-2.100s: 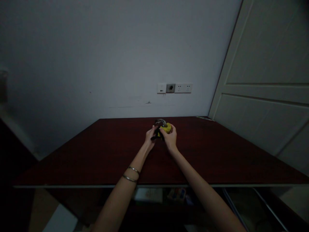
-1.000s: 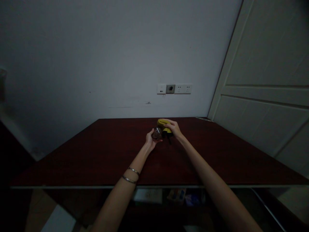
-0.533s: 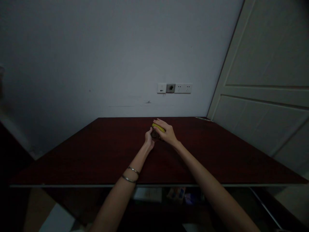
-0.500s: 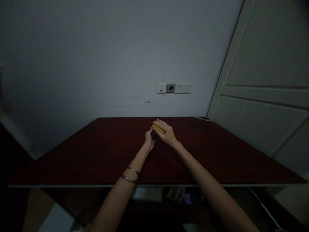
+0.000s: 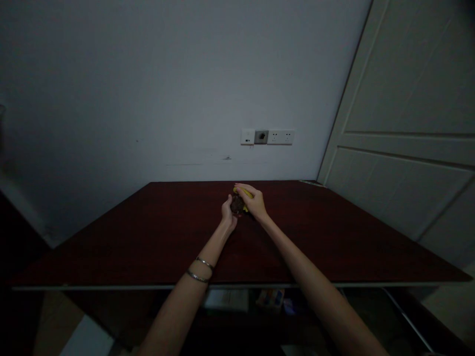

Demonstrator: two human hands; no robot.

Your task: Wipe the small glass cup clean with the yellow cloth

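Both my hands meet over the middle of a dark red table (image 5: 148, 237). My left hand (image 5: 228, 213) is closed on a small dark object (image 5: 236, 204), perhaps a pair of glasses; the dim light hides its shape. My right hand (image 5: 253, 202) lies over it with fingers together, pressing a yellow cloth (image 5: 239, 191) onto it. Two thin bracelets (image 5: 202, 269) sit on my left forearm.
A white wall stands behind the table with a row of sockets (image 5: 267, 137). A pale panelled door (image 5: 401, 128) fills the right side. Below the table's front edge lie some boxes or packets (image 5: 256, 298) in shadow.
My right hand has come down from a raised hold on the yellow cloth and now lies flat over the dark object, sliding slightly left. My left hand has stayed nearly where it was.
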